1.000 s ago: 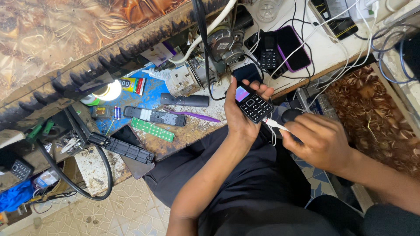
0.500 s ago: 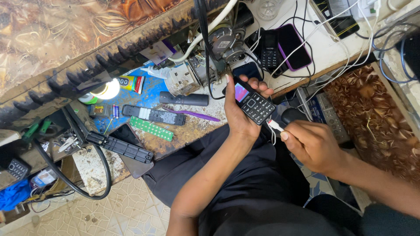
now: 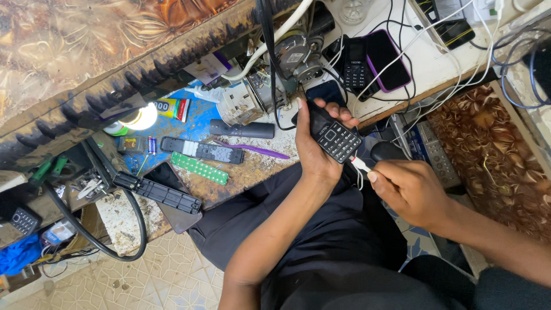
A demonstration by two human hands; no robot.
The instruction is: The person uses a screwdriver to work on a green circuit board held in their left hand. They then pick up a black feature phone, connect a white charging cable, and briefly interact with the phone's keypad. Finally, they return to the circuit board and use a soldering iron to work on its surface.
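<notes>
Left hand (image 3: pixel 314 154) grips keypad phone (image 3: pixel 333 136) — right hand (image 3: pixel 408 190) pinches white plug (image 3: pixel 360 165)

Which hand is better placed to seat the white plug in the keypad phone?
Right. The right hand already pinches the white plug at the keypad phone's lower end, lined up with it. The left hand is wrapped around the phone, steadying it, so its grip is taken.
</notes>
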